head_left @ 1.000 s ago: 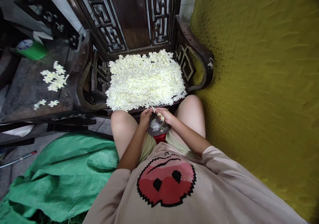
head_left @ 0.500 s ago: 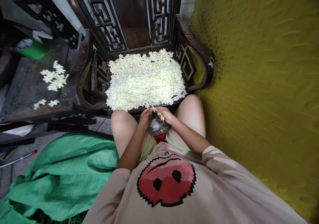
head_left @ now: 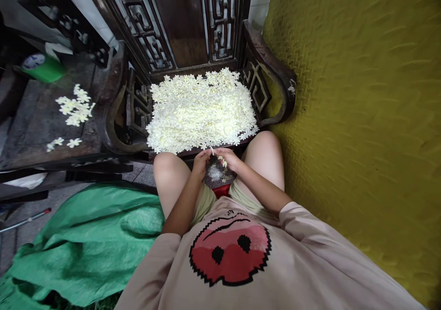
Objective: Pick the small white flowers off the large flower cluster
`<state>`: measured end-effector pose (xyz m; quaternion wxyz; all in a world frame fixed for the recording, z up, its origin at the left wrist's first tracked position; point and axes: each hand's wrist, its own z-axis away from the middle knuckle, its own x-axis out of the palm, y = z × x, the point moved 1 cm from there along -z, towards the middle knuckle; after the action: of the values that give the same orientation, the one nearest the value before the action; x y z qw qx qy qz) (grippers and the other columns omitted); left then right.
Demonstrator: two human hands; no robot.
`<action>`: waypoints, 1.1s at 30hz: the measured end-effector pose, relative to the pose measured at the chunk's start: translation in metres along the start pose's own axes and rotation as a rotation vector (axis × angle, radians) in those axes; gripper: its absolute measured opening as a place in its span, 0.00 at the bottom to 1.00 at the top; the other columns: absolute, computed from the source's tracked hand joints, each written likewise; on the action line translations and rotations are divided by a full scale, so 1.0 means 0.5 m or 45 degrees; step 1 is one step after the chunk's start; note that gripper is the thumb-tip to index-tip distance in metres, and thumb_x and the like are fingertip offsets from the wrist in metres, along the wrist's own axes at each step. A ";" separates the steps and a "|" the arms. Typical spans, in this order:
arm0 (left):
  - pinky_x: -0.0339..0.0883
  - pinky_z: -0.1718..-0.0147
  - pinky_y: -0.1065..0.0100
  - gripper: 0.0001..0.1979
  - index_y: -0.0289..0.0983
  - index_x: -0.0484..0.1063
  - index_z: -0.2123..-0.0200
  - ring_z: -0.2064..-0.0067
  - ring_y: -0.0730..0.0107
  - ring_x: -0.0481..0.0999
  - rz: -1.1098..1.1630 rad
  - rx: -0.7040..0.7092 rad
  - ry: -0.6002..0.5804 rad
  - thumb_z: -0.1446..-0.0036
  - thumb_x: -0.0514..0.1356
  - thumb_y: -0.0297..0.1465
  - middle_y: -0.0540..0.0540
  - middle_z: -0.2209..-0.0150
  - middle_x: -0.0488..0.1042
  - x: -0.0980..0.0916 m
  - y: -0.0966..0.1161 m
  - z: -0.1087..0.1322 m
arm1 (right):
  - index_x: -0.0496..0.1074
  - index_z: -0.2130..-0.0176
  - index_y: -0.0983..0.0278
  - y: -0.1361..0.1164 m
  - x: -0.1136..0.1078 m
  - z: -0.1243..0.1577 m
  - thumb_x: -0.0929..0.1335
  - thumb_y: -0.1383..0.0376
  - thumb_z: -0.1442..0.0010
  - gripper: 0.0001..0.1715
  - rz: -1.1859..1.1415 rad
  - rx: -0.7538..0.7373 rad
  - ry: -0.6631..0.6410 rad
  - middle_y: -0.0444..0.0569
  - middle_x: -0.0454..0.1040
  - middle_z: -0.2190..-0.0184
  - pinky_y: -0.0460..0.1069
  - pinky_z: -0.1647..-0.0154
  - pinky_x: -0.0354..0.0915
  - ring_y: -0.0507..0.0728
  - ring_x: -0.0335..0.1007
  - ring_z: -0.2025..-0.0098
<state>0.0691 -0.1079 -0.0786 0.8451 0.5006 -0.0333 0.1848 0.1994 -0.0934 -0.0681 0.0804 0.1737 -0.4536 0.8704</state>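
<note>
A thick heap of small white flowers point(head_left: 201, 112) covers the seat of a dark carved wooden chair point(head_left: 272, 85) in front of my knees. My left hand point(head_left: 200, 163) and my right hand point(head_left: 230, 158) meet just below the heap's near edge, fingertips together. Between them they pinch a small white flower point(head_left: 212, 151), and a few more flowers point(head_left: 223, 161) sit in my right palm. Beneath the hands is a dark patch of floor with white specks.
A second dark wooden seat point(head_left: 41, 121) at left carries loose white flowers point(head_left: 76, 105) and a green tin point(head_left: 43, 67). Green woven sheeting point(head_left: 86, 241) lies on the floor at lower left. A yellow textured wall point(head_left: 361, 117) fills the right side.
</note>
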 end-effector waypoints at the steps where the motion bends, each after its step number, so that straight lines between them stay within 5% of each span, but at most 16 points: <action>1: 0.52 0.76 0.73 0.20 0.35 0.74 0.73 0.76 0.79 0.61 0.001 -0.007 0.004 0.68 0.70 0.43 0.52 0.80 0.67 0.000 -0.001 -0.001 | 0.74 0.74 0.68 -0.001 0.000 0.001 0.76 0.58 0.62 0.18 0.004 0.002 0.001 0.44 0.69 0.78 0.43 0.85 0.48 0.45 0.55 0.81; 8: 0.52 0.76 0.72 0.19 0.35 0.72 0.75 0.77 0.78 0.61 -0.080 0.028 0.008 0.63 0.67 0.45 0.52 0.81 0.64 0.000 -0.004 -0.003 | 0.73 0.74 0.68 -0.004 -0.001 0.000 0.76 0.58 0.62 0.18 0.012 0.002 0.030 0.44 0.69 0.78 0.43 0.84 0.48 0.46 0.56 0.80; 17: 0.57 0.69 0.70 0.10 0.36 0.70 0.75 0.73 0.73 0.62 -0.410 0.334 0.056 0.50 0.60 0.37 0.51 0.78 0.63 0.002 0.014 0.009 | 0.72 0.76 0.68 -0.001 0.003 0.007 0.73 0.47 0.59 0.26 0.222 -0.056 -0.049 0.42 0.64 0.81 0.43 0.85 0.47 0.46 0.53 0.82; 23: 0.57 0.66 0.69 0.05 0.37 0.68 0.77 0.70 0.71 0.62 -0.613 0.522 0.124 0.51 0.60 0.30 0.49 0.73 0.64 0.006 0.021 0.015 | 0.75 0.73 0.67 -0.004 0.005 0.010 0.72 0.47 0.59 0.26 0.505 -0.147 0.110 0.41 0.66 0.82 0.44 0.87 0.48 0.45 0.50 0.86; 29: 0.57 0.67 0.70 0.07 0.38 0.65 0.75 0.71 0.72 0.63 -0.378 0.417 0.203 0.50 0.59 0.34 0.51 0.75 0.63 0.011 0.008 0.008 | 0.77 0.71 0.66 0.003 0.011 -0.001 0.71 0.49 0.55 0.22 0.471 -0.206 0.215 0.43 0.67 0.81 0.44 0.86 0.50 0.46 0.52 0.86; 33: 0.53 0.74 0.73 0.11 0.38 0.60 0.76 0.77 0.77 0.58 -0.006 0.217 0.359 0.49 0.58 0.36 0.54 0.79 0.57 -0.017 0.023 -0.006 | 0.76 0.70 0.67 -0.001 -0.016 -0.010 0.71 0.52 0.54 0.20 0.378 -0.179 0.377 0.44 0.68 0.79 0.44 0.86 0.50 0.46 0.52 0.85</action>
<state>0.0568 -0.1026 -0.0727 0.7964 0.5395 0.1027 0.2533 0.2058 -0.0890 -0.0734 0.0291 -0.0308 -0.5171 0.8549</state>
